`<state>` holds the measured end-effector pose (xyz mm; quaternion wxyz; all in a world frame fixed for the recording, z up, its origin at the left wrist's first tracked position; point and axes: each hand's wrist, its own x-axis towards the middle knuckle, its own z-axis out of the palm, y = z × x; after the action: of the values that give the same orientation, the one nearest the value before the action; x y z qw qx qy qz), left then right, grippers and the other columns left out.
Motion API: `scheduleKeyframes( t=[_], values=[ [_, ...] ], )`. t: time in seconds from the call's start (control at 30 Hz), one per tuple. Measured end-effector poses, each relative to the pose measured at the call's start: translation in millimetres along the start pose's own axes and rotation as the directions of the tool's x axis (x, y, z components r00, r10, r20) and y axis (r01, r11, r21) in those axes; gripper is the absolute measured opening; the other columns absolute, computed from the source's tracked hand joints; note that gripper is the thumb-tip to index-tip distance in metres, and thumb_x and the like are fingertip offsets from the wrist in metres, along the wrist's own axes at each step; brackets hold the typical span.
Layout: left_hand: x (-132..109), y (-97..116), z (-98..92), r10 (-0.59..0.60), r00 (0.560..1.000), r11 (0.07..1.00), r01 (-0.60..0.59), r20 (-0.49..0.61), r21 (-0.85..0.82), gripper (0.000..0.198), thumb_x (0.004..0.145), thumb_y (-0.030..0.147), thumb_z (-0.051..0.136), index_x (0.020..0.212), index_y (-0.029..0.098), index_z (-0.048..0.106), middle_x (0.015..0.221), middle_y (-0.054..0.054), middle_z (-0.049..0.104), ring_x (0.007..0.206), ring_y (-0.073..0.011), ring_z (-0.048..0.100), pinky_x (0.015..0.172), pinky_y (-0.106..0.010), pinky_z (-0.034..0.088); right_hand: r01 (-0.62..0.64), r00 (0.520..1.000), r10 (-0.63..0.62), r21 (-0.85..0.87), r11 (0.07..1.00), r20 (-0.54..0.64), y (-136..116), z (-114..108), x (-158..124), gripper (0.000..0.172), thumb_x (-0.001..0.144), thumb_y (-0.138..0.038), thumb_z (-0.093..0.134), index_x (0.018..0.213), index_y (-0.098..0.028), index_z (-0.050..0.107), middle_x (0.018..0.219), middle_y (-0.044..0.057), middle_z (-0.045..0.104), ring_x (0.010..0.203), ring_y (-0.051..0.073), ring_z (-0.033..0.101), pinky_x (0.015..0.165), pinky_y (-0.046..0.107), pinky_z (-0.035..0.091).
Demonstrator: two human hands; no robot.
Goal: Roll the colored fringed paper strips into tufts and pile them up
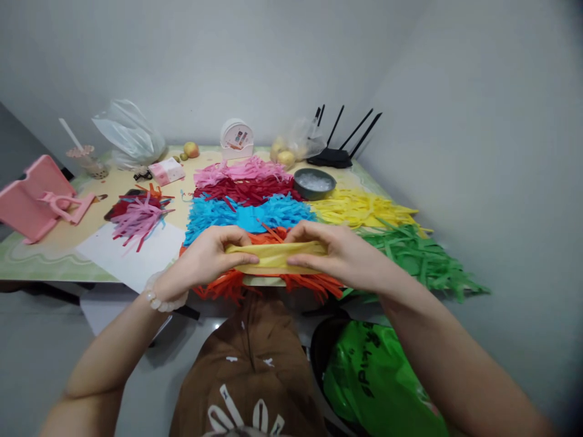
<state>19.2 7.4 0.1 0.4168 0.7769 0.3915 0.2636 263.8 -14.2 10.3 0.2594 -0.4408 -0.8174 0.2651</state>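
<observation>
**Both hands pinched a folded yellow paper strip over the orange fringe**

The left hand (207,255) gripped the left end of a folded yellow paper strip (276,257), thumb underneath and fingers curled over the top, closed tight on it. The right hand (339,255) held the right end the same way, fingers closed over the strip. The strip ran flat between the two hands, just above the near table edge, over a pile of orange fringed paper (282,280) that hung past the edge of the table (59,252).

A beaded bracelet (157,298) sat on the left wrist.

Behind the orange pile lay blue fringe (246,215), then dark red fringe (248,190), then pink fringe (241,171). Yellow fringe (364,209) and green fringe (419,258) lay to the right. A grey bowl (314,183) with something white inside sat between the red and yellow piles. A small mixed pink and red bundle (139,215) rested left of the blue, next to a white sheet (136,252). A pink stand (39,197) stood at the far left. A black router (339,152) sat in the back corner. A green plastic bag (378,379) lay below the table on the right.
</observation>
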Motion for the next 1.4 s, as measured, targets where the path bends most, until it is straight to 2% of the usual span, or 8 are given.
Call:
scheduleKeyframes(
  t=[0.13,0.37,0.57,0.73,0.93,1.07,1.27,1.4],
  values=[
    [1,0,-1.7,-0.024,0.999,0.996,0.026,0.022,-0.089,0.026,0.072,0.033,0.074,0.068,0.017,0.055,0.066,0.004,0.055,0.063,-0.0112,0.050,0.058,-0.021,0.038,-0.051,0.997,0.049,0.042,0.998,0.065,2,0,2,0.018,0.084,-0.031,0.064,0.072,-0.019,0.064,0.071,-0.001,0.066,0.065,0.014,0.058,0.062,0.023,0.039],
    [-2,-2,-4.0,-0.033,0.999,0.999,0.033,0.010,-0.001,0.026,0.082,0.035,0.065,0.066,0.014,0.064,0.061,0.003,0.057,0.056,-0.0101,0.050,0.052,-0.020,0.037,-0.052,0.998,0.055,0.101,0.993,-0.026,5,4,0,0.018,0.084,-0.031,0.063,0.071,-0.018,0.061,0.070,-0.001,0.063,0.064,0.013,0.055,0.060,0.024,0.039],
    [-7,-13,-1.2,-0.048,0.997,0.952,0.030,-0.052,-0.306,0.021,0.082,0.033,0.066,0.088,0.014,0.073,0.066,0.000,0.065,0.052,-0.0107,0.058,0.054,-0.022,0.047,0.016,0.975,0.053,0.300,0.954,-0.217,17,19,-11,0.013,0.083,-0.023,0.061,0.088,-0.020,0.072,0.082,0.002,0.072,0.069,0.015,0.061,0.062,0.025,0.044],
    [-10,-21,1.1,0.015,0.997,0.905,-0.046,-0.077,-0.424,0.019,0.084,0.028,0.065,0.081,0.015,0.078,0.068,-0.005,0.070,0.061,-0.0136,0.063,0.063,-0.025,0.051,0.117,0.957,0.013,0.429,0.895,-0.288,29,31,-17,0.022,0.076,-0.011,0.057,0.083,-0.022,0.075,0.080,0.002,0.072,0.074,0.017,0.064,0.066,0.027,0.047],
    [-13,-18,0.5,0.084,0.990,0.949,-0.114,-0.114,-0.293,0.019,0.082,0.018,0.060,0.077,0.016,0.078,0.073,-0.006,0.069,0.070,-0.0147,0.063,0.064,-0.024,0.049,0.180,0.959,-0.081,0.360,0.915,-0.273,29,30,-16,0.028,0.071,-0.006,0.049,0.078,-0.021,0.072,0.086,0.004,0.071,0.081,0.019,0.065,0.076,0.032,0.050],
    [-13,-16,-1.3,0.127,0.986,0.971,-0.145,-0.105,-0.191,0.017,0.083,0.022,0.061,0.079,0.015,0.076,0.080,-0.007,0.069,0.075,-0.0161,0.062,0.068,-0.025,0.048,0.222,0.949,-0.157,0.228,0.948,-0.273,30,28,-15,0.030,0.072,-0.006,0.047,0.082,-0.021,0.071,0.090,0.005,0.071,0.085,0.020,0.066,0.080,0.034,0.051],
    [-10,-20,8.4,0.119,0.962,0.993,-0.109,-0.245,0.054,0.030,0.085,0.035,0.067,0.065,0.016,0.055,0.067,0.001,0.058,0.064,-0.0121,0.051,0.061,-0.023,0.039,0.286,0.918,-0.253,0.069,0.956,-0.305,26,30,-13,0.015,0.088,-0.020,0.055,0.082,-0.021,0.069,0.087,0.006,0.070,0.083,0.019,0.066,0.077,0.032,0.051],
    [-10,-21,14.2,0.185,0.934,0.974,-0.133,-0.305,0.184,0.019,0.084,0.032,0.069,0.094,0.018,0.062,0.086,-0.002,0.067,0.076,-0.0150,0.060,0.071,-0.024,0.045,0.191,0.918,-0.186,-0.021,0.981,-0.351,23,36,-14,0.009,0.091,-0.025,0.059,0.084,-0.022,0.064,0.085,0.006,0.071,0.081,0.020,0.067,0.076,0.031,0.052]
  ],
)
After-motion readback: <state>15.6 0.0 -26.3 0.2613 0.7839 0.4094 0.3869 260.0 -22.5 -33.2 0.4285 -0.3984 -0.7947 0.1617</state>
